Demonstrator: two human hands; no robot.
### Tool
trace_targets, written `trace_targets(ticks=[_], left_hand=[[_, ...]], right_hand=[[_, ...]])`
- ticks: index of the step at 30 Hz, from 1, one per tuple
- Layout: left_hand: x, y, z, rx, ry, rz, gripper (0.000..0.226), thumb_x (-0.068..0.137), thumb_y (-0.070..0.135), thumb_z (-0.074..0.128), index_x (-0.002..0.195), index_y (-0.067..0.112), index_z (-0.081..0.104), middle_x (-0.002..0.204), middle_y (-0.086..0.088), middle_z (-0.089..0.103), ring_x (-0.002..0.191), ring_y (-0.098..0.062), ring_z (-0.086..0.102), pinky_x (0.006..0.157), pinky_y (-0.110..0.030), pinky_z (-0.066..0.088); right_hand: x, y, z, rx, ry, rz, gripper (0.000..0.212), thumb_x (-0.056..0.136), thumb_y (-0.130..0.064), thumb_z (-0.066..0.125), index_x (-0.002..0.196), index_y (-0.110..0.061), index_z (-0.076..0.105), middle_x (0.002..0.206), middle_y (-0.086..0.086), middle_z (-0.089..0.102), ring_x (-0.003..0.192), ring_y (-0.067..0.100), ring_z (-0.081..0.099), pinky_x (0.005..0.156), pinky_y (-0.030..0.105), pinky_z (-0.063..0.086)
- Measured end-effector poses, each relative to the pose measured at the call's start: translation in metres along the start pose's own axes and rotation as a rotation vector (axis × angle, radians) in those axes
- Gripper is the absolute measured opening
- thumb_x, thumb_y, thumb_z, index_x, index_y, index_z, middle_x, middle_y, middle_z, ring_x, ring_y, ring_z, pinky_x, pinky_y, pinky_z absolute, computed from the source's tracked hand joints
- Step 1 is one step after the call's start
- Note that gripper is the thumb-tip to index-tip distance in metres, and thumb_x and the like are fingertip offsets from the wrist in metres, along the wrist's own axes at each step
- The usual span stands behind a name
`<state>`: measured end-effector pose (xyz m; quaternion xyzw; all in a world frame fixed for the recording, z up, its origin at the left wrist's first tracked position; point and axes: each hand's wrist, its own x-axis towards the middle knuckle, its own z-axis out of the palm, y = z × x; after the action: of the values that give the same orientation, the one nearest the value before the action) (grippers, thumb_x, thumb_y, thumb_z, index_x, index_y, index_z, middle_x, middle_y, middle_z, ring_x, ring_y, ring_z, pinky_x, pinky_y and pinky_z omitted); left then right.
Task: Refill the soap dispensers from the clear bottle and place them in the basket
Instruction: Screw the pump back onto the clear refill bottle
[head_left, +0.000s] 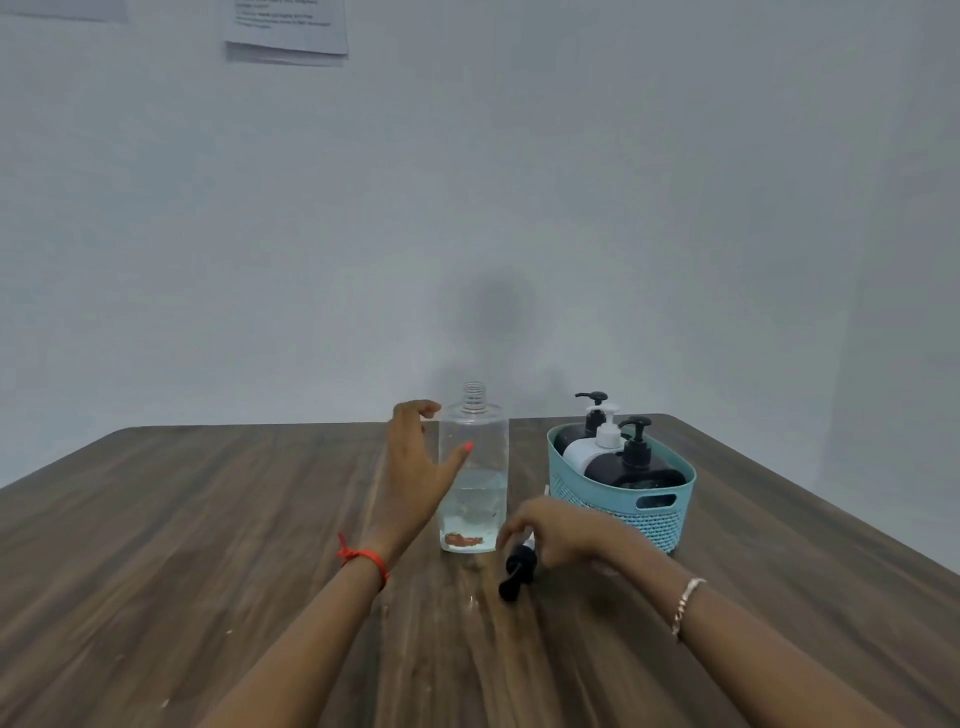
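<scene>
A brown wooden table (208, 545) is seen first, filling the low part of the view, with a few small white specks on it near the clear bottle (473, 478). Just in front of the bottle and a bit to its right, a black pump top (518, 569) is held by the right hand (556, 535); the fingers are curled down over it, tight on its upper end. A thin bracelet (685, 605) is worn on that wrist. The bottle stands upright with no cap on, and a little liquid is seen in its bottom. To its left, the left hand (415, 467) is spread open, fingers apart, with the thumb tip resting on the bottle's side. A red thread (363, 561) is tied on that wrist. Right of the bottle, a blue basket (623, 499) is seen with three dispensers (634, 467) inside, two black and one white. Behind the bottle, a plain pale wall (675, 208) is seen, with papers (288, 28) stuck high up.
</scene>
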<state>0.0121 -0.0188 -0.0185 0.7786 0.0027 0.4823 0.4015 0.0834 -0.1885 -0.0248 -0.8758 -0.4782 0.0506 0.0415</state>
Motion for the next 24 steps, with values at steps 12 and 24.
trace_targets(ticks=[12, 24], left_hand=[[0.008, -0.033, 0.01, -0.148, -0.318, -0.404, 0.101, 0.062, 0.038, 0.083, 0.141, 0.017, 0.025, 0.149, -0.003, 0.034, 0.132, -0.02, 0.038, 0.109, -0.039, 0.035], [0.009, -0.025, 0.023, -0.175, -0.376, -0.351, 0.082, 0.068, 0.04, 0.077, 0.135, 0.025, 0.033, 0.134, 0.002, 0.051, 0.117, -0.018, 0.054, 0.099, -0.043, 0.047]], right_hand=[[-0.006, 0.0, -0.076, 0.508, 0.679, 0.012, 0.031, 0.075, 0.0, 0.067, 0.105, -0.01, 0.068, 0.08, -0.01, 0.064, 0.056, -0.015, 0.055, 0.058, 0.004, 0.044], [0.001, -0.021, -0.194, 1.077, 1.353, -0.242, 0.009, 0.084, -0.01, 0.064, 0.075, -0.009, 0.062, 0.06, 0.006, 0.06, 0.051, 0.023, 0.05, 0.042, 0.025, 0.04]])
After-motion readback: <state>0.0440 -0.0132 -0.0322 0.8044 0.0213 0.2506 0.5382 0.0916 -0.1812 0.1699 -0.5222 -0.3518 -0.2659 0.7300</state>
